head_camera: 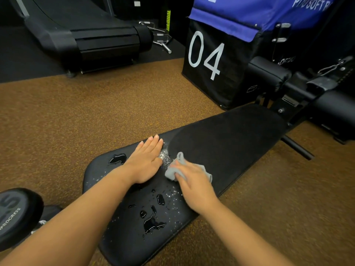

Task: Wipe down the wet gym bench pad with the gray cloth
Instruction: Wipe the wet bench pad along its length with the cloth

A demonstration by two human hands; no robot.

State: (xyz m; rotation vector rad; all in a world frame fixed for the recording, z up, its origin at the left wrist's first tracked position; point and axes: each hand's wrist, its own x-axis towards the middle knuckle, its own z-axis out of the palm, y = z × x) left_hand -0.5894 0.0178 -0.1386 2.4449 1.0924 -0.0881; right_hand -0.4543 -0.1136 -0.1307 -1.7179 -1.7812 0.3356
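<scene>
1. The black bench pad (230, 143) runs diagonally across the brown rubber floor (76, 116), near end at the bottom of the view, far end up by the frame hardware at the right.
2. Right hand (194, 181) sits about mid-pad, toward the pad's right edge. It's got the gray cloth (172, 172) bunched up under it, fingers curled over and gripping it, pressing it down on the vinyl. Bits of cloth poke out past the fingertips and on the far side of the hand.
3. Left hand (147, 160) is just beside the cloth, on the pad's left half. Flat palm, fingers straight and together, holding nothing, just resting on the surface. Fingertips reach almost to the pad's left edge.
4. Between the two hands there's a sparkly patch of tiny droplets (164, 156) on the pad.
5. Near half of the pad is properly wet: a big puddle (152, 221) close to the near end, a smaller one (117, 158) by the left edge next to the left wrist, plus scattered beads around them.
6. The far half of the pad beyond the cloth looks matte and dry.
7. Off the pad: a black soft box with "04" (207, 60) past its far end, a blue one stacked on top, a dark treadmill (92, 35) way off to the far left, and a dumbbell (15, 215) on the floor left of the pad's near end.
</scene>
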